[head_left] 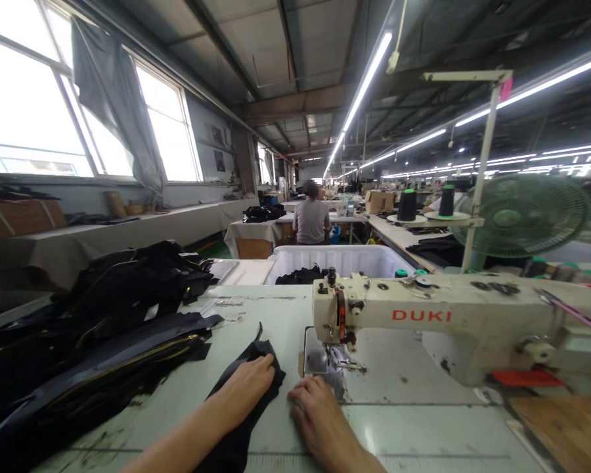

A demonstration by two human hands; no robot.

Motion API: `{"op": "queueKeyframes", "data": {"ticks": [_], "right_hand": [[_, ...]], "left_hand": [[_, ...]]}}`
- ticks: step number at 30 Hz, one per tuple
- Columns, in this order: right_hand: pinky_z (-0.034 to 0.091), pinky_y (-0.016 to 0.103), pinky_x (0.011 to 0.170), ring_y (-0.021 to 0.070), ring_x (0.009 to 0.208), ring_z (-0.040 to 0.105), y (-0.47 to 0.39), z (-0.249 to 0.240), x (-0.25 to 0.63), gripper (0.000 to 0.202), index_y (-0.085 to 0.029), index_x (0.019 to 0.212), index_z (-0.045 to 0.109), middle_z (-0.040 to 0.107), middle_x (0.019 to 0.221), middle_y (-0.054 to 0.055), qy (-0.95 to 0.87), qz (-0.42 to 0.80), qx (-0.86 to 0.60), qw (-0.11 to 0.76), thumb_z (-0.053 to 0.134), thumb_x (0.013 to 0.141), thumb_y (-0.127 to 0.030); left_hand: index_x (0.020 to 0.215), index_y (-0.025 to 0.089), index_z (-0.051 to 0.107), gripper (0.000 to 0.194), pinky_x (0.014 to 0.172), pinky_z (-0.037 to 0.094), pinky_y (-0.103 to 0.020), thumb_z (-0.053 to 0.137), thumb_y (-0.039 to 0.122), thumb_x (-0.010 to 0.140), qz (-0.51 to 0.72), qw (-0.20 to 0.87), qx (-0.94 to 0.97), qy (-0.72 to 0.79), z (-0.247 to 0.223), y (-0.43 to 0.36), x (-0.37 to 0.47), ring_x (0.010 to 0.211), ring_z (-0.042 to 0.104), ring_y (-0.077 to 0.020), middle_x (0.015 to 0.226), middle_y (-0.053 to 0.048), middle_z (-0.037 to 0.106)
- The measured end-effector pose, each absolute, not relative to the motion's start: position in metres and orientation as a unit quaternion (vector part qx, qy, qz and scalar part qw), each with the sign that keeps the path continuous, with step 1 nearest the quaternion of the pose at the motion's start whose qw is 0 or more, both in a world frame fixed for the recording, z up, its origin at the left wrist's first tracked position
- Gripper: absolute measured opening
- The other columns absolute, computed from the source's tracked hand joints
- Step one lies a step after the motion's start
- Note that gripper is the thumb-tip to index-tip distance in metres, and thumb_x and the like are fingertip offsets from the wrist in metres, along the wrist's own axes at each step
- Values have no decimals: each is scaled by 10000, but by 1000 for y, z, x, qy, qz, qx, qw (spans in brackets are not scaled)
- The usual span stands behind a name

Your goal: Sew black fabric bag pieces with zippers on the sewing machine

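My left hand lies over the upper end of a black fabric piece, its fingers bent and closed on the cloth. The fabric runs down under my forearm to the front edge of the view, and a thin strip sticks up at its top. My right hand rests on the pale tabletop, holding nothing, its fingers loosely bent and a little apart. It is just in front of the needle plate and presser foot of a cream sewing machine. No cloth shows under the presser foot.
A heap of black zippered pieces covers the table's left side. Behind the machine stands a white bin with black cloth inside. Thread cones, a metal stand and a green fan rise at right. A person sits ahead.
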State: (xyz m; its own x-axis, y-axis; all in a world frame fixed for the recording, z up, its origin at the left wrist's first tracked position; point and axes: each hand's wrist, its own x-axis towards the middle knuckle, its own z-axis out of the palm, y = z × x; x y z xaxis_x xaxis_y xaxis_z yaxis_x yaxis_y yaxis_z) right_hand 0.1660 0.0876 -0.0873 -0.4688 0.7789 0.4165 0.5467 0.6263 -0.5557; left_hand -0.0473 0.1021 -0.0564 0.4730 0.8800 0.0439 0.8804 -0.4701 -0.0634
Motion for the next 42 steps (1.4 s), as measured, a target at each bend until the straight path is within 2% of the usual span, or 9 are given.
{"op": "queueKeyframes", "data": {"ticks": [5, 12, 14, 18, 27, 30, 32, 35, 42], "right_hand": [[453, 291, 903, 195, 996, 585, 83, -87, 178, 270, -220, 991, 685, 655, 1022, 25, -834, 196, -388, 339, 618, 824, -18], [425, 296, 958, 187, 1080, 564, 73, -54, 183, 301, -204, 1093, 611, 620, 1114, 45, -788, 249, -368, 426, 596, 847, -32], [419, 302, 959, 200, 1098, 547, 69, -41, 179, 369, -205, 1087, 592, 596, 1139, 46, -759, 278, -346, 477, 679, 772, -34], [439, 252, 774, 169, 856, 585, 63, -27, 168, 386, -206, 875, 581, 597, 887, -22, -712, 345, -337, 510, 748, 618, 27], [394, 247, 715, 146, 765, 544, 58, -5, 210, 189, -217, 748, 523, 574, 796, -31, -764, 409, -263, 424, 686, 842, -225], [412, 256, 726, 161, 775, 552, 60, -1, 219, 239, -214, 740, 513, 593, 806, -9, -720, 471, -267, 434, 674, 857, -346], [427, 256, 738, 167, 792, 559, 59, -4, 217, 273, -209, 736, 501, 609, 828, 11, -685, 514, -267, 443, 659, 864, -391], [442, 236, 708, 153, 767, 551, 55, -12, 207, 274, -206, 758, 501, 608, 838, 19, -654, 539, -278, 451, 630, 883, -413], [458, 207, 757, 152, 825, 606, 36, -26, 193, 240, -230, 790, 466, 637, 901, 22, -707, 422, -301, 481, 517, 951, -401]], "left_hand": [[869, 134, 614, 234, 797, 498, -347, 455, -28, 810, -33, 32, -862, -505, -51, 105, -41, 891, 643, -239, 1015, -122, 649], [813, 191, 601, 145, 665, 499, -241, 481, 135, 873, -182, -27, -828, -531, -11, 84, -36, 723, 620, -147, 815, -10, 624], [803, 191, 597, 145, 686, 510, -234, 482, 153, 882, -234, -55, -819, -522, -6, 70, -28, 747, 621, -145, 812, -10, 620], [759, 193, 590, 132, 635, 500, -241, 534, 160, 874, -400, -122, -777, -471, -9, 49, -8, 691, 595, -145, 748, -7, 580], [864, 190, 622, 149, 665, 489, -222, 555, 57, 862, -431, -76, -815, -381, 24, 36, -22, 729, 599, -137, 793, -16, 589], [836, 193, 622, 107, 687, 521, -220, 552, 145, 900, -431, -217, -770, -417, 27, 29, -25, 776, 620, -149, 836, -22, 595], [1005, 210, 627, 125, 792, 545, -263, 534, 265, 943, -427, -333, -728, -420, 19, 22, -19, 895, 638, -178, 972, -44, 613], [1223, 251, 565, 394, 968, 491, -340, 642, 425, 878, -434, -372, -713, -406, 2, 13, -5, 1100, 596, -244, 1194, -73, 581], [983, 209, 592, 194, 903, 505, -288, 504, 381, 966, -484, -366, -669, -429, -13, 5, 17, 1039, 613, -209, 1102, -85, 604]]}}
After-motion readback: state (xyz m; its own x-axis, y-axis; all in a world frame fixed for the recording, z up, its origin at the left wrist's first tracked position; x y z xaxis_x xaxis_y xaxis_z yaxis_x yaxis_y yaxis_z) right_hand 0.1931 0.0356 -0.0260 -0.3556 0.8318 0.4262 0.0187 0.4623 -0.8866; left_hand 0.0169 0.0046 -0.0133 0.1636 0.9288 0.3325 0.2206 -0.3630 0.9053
